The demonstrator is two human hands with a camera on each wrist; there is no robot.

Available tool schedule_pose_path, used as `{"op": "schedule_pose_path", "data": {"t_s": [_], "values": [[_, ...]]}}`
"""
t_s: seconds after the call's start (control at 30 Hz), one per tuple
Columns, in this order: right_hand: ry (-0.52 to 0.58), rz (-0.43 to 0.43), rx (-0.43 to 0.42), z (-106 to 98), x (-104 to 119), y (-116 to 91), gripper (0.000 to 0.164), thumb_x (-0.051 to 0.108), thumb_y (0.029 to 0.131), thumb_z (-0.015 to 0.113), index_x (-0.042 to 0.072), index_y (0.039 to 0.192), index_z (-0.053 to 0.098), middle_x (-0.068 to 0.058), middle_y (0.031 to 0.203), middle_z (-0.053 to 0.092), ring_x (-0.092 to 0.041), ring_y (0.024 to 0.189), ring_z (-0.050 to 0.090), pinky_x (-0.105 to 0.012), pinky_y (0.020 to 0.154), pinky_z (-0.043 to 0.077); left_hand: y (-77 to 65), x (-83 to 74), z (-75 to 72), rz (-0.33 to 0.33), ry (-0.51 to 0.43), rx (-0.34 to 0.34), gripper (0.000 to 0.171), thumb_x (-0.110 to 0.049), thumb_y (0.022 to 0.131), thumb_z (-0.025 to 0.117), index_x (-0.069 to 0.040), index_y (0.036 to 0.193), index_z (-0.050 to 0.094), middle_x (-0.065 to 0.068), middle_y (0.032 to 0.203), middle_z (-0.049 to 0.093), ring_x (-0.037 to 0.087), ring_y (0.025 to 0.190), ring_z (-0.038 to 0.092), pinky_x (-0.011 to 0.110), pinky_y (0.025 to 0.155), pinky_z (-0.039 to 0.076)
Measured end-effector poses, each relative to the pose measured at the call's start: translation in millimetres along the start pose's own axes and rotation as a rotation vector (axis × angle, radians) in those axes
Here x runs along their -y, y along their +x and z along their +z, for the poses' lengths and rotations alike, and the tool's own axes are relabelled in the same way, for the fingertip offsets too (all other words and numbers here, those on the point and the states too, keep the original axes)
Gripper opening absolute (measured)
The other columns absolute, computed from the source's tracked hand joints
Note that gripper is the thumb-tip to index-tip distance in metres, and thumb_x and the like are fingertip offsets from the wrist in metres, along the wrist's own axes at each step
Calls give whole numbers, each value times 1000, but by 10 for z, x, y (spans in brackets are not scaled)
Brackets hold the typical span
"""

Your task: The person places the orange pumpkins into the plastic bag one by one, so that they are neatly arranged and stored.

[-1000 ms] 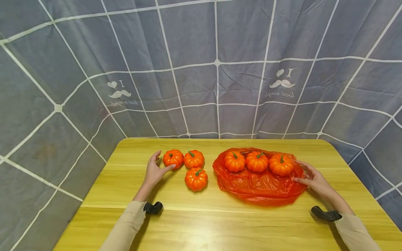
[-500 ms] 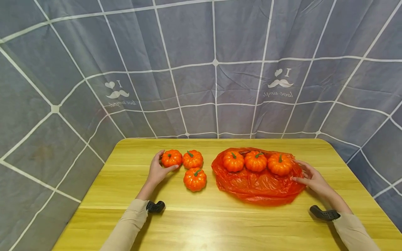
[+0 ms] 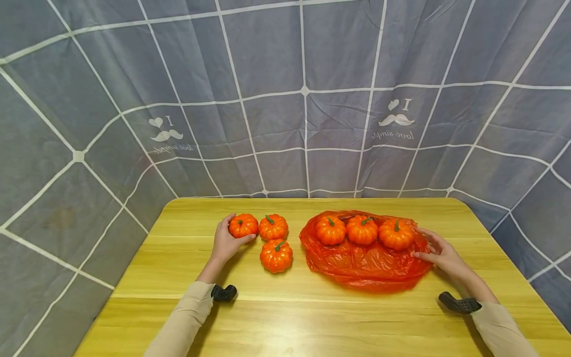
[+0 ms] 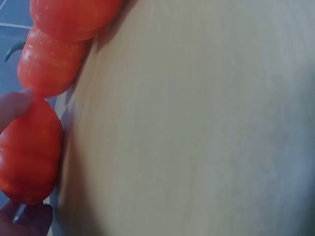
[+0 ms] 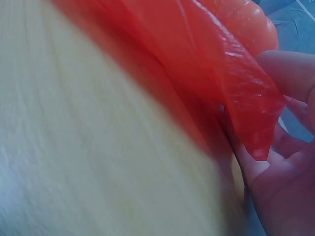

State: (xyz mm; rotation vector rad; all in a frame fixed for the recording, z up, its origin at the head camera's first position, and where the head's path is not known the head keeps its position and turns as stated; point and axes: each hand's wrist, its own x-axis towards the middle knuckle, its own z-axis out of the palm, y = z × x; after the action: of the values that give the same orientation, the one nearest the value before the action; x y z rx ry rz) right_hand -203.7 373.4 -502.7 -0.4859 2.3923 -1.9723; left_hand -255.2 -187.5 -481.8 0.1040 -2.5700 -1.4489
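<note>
My left hand [image 3: 225,243] holds the far-left orange pumpkin [image 3: 243,226], which rests on the table. In the left wrist view the thumb [image 4: 17,105] lies on one side of that pumpkin and the fingertips [image 4: 37,216] on the other. Beside it sit a second pumpkin [image 3: 273,227] and, nearer to me, a third pumpkin [image 3: 276,256]. To the right, a red plastic bag [image 3: 366,272] lies spread out, bearing a row of three pumpkins [image 3: 362,229]. At its right end, my right hand [image 3: 441,250] grips the bag's edge, thumb above and fingers partly hidden beneath the film [image 5: 251,118].
Everything stands on a light wooden table [image 3: 285,317] with rounded far corners. Behind and at both sides hangs a grey checked curtain [image 3: 276,124]. A black wrist camera [image 3: 224,293] sits on the left sleeve, another black camera [image 3: 459,303] on the right.
My left hand has moved a little to the right and closed its thumb and fingers round the far-left pumpkin. The right hand keeps its place at the bag's edge.
</note>
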Motion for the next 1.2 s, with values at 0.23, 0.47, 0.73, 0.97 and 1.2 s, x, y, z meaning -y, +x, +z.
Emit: {"op": "schedule_pose_path", "data": {"t_s": [0.23,0.47,0.73,0.97,1.2], "values": [[-38,8,12,-31,9,12,60,-9,87,60,7,141,40,30,119,53,12,102,56,-10,78,50,4,-76,41,-71,10,-32,86,-21,70,85,0,139,39,25,134,39,40,121,45,53,104,41],[-31,5,23,-35,6,26,60,-9,87,59,7,142,41,32,122,50,12,103,55,-10,78,49,-32,-88,98,-82,10,-115,85,-22,67,86,0,136,41,25,132,41,39,120,44,53,104,40],[-66,8,34,-39,-15,28,59,-8,87,60,6,141,40,32,122,49,12,102,55,-11,78,49,-94,-73,169,-86,5,-207,84,-22,67,86,2,135,42,26,128,42,41,118,43,55,103,38],[-87,31,21,-31,0,16,60,-6,88,60,4,142,38,34,121,48,13,101,54,-11,78,49,-131,-75,179,-94,-28,-248,87,-24,65,87,1,135,42,26,129,42,41,119,44,54,104,38],[-53,16,26,-18,-1,1,59,-8,87,59,2,142,37,32,121,50,12,102,56,-12,78,50,-159,-108,155,-118,-34,-253,88,-26,68,86,1,137,40,26,132,41,41,120,43,54,105,38]]}}
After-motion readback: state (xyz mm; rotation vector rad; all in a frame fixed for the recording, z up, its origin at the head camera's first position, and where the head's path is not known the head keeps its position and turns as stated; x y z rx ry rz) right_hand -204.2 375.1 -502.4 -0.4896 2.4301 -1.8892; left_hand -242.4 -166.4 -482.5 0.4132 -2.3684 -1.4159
